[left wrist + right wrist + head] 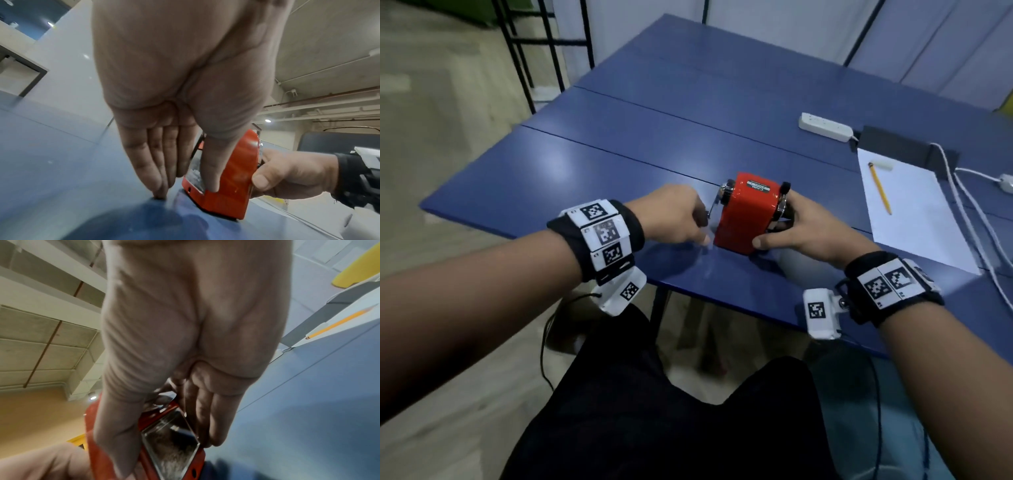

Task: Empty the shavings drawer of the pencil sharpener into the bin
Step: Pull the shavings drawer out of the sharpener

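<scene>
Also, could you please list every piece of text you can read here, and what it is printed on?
"CARL": black label on top of the red pencil sharpener, seen upside down.
Smaller line on that label: too blurred to read.
Wrist bands: coded square markers only, no legible words.

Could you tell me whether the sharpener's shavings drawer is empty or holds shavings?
Not empty: pale shavings show through the clear drawer in both wrist views.

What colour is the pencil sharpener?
The sharpener is red, clearest in the head view.
</scene>
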`<state>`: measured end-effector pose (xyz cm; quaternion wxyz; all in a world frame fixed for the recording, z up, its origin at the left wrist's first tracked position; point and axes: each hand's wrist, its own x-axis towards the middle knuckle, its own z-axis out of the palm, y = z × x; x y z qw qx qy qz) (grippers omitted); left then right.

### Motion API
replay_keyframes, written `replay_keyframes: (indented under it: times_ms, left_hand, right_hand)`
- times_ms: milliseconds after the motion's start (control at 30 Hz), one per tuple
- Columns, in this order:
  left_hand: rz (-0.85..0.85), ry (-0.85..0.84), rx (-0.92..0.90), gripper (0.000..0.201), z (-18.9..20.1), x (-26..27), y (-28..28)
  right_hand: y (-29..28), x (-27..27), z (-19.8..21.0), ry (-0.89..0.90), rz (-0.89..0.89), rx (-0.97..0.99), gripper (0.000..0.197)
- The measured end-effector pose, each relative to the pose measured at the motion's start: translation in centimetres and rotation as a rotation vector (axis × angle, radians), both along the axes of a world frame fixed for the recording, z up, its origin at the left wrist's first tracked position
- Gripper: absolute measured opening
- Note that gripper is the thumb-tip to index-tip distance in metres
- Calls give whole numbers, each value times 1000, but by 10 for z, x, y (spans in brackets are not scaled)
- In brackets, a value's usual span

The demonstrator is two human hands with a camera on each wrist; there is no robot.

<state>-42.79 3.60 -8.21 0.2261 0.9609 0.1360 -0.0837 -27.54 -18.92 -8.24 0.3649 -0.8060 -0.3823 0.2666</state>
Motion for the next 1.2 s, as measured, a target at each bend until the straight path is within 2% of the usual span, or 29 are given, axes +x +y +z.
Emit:
replay_keyframes:
  times_ms: [167, 267, 367, 600, 667, 767, 833, 1200]
  left_hand:
    - [-11, -127, -175, 52, -4, -9, -1]
    - [-21, -156, -165, 43, -9, -8, -5]
    - [6, -183, -134, 50, -9, -4, -4]
    - [38, -204, -208, 60, -6, 6, 7]
    - [40, -184, -258, 56, -13, 6, 6]
    - [33, -194, -299, 34, -20, 6, 1]
    - [52, -206, -321, 26, -20, 6, -1]
    - [132, -236, -400, 28, -19, 10, -7]
  right_hand:
    - [5, 8, 11, 83, 108, -50, 80]
    - [10, 3, 16, 32, 68, -38, 84]
    - [14, -4, 25, -28, 19, 52, 91]
    - [21, -4, 38, -125, 89, 4, 79]
    - [21, -4, 39, -119, 85, 7, 78]
    - [21, -5, 38, -127, 81, 13, 80]
    - [22, -4, 37, -127, 77, 8, 81]
    - [21, -5, 38, -164, 73, -14, 77]
